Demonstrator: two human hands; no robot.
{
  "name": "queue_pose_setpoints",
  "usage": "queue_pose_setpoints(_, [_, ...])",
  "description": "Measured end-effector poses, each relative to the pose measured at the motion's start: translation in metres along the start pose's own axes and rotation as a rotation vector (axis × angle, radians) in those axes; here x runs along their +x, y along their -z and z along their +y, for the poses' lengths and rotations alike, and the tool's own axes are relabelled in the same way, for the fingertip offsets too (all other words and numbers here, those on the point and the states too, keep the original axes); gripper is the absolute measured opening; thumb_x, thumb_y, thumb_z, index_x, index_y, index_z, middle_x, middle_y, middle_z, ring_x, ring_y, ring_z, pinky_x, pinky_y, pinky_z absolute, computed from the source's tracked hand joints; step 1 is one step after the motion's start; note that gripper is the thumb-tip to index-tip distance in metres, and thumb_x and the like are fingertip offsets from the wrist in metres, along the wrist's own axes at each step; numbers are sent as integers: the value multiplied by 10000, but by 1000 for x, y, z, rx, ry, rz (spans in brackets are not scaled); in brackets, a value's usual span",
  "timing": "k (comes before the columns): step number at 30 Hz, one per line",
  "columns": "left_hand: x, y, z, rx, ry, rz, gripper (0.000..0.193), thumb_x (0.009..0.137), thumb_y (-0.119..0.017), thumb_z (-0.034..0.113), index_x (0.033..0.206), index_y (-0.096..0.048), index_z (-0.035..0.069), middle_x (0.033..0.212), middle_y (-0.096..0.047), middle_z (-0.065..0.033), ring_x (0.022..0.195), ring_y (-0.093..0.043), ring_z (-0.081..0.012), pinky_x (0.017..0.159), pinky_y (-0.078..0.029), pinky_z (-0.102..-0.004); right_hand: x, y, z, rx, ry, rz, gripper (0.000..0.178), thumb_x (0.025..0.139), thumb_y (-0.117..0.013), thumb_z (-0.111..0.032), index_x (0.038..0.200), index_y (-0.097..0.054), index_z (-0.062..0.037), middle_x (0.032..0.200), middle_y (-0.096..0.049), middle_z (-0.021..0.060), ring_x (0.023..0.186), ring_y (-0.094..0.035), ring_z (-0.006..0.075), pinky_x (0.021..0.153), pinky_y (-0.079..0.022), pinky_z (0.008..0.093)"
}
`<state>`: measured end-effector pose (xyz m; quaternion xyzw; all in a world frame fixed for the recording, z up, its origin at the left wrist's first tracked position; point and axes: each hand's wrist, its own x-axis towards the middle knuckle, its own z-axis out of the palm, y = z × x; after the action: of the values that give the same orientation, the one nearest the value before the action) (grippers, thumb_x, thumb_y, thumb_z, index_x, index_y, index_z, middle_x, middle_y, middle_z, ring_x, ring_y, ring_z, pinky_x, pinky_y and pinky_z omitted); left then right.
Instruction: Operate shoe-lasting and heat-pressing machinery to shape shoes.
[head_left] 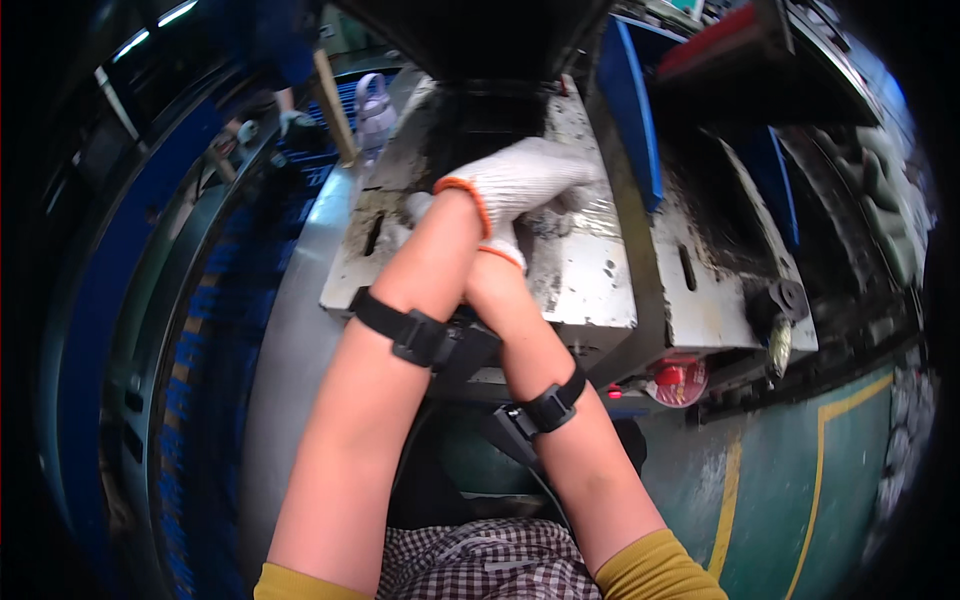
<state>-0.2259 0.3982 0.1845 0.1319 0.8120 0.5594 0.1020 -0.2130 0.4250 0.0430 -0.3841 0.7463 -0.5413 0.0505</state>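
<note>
My left hand (525,180), in a white knitted glove with an orange cuff, reaches across my right arm over the pale, stained machine bed (590,290). Its fingers point right and are smeared by motion. My right hand (505,243), gloved the same way, lies beneath the left wrist; its fingers are mostly hidden. A crumpled grey clump (547,222) sits under and beside the left palm; I cannot make out whether either hand grips it. Clear film or tape (597,215) covers the bed near the left fingertips. Black straps with small boxes circle both forearms.
A lavender bottle (375,118) with a handle stands at the bed's far left corner, near a wooden post (333,105). A blue panel (640,125) rises to the right. A second machine bed holds a black round fitting (785,300). A red button (668,376) protrudes below.
</note>
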Motion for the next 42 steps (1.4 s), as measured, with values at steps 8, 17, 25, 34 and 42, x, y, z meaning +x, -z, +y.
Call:
queue_pose_setpoints(8, [6,0,5,-14,74,-31,369,976,-634,363,1156,-690,46,978,-738,-97,904,-697,-182,842,-565,-316,5,-6,9,424,34,202,708,1013,-514,-417,1605,-296,-96,1694,-192,160,1556,-191,329,1273,-151,378])
queue_pose_setpoints(17, [10,-6,15,71,159,-96,509,937,-621,457,1201,-687,27,1034,-739,-142,942,-700,-230,868,-550,-343,-12,33,-66,-39,-310,59,789,981,-584,-446,1614,-272,-94,1699,-166,176,1566,-176,316,1266,-167,381])
queue_pose_setpoints(25, [13,7,10,22,301,-108,598,939,-595,477,1324,-626,20,1137,-717,-203,1019,-700,-284,897,-553,-397,-6,29,-67,-228,-279,51,791,983,-571,-455,1615,-264,-94,1695,-137,213,1566,-136,376,1272,-144,421])
queue_pose_setpoints(34, [5,3,11,7,134,-109,548,956,-631,444,1294,-640,12,1073,-726,-190,953,-713,-268,882,-568,-371,-6,27,-63,-131,-293,92,783,977,-588,-450,1605,-286,-92,1689,-178,193,1551,-192,357,1262,-184,406])
queue_pose_setpoints(42, [3,6,5,4,110,-81,533,946,-661,416,1281,-646,2,1023,-721,-175,928,-714,-246,860,-580,-350,-8,12,-50,-92,-156,152,727,991,-590,-388,1589,-320,-75,1673,-229,194,1540,-233,346,1258,-201,388])
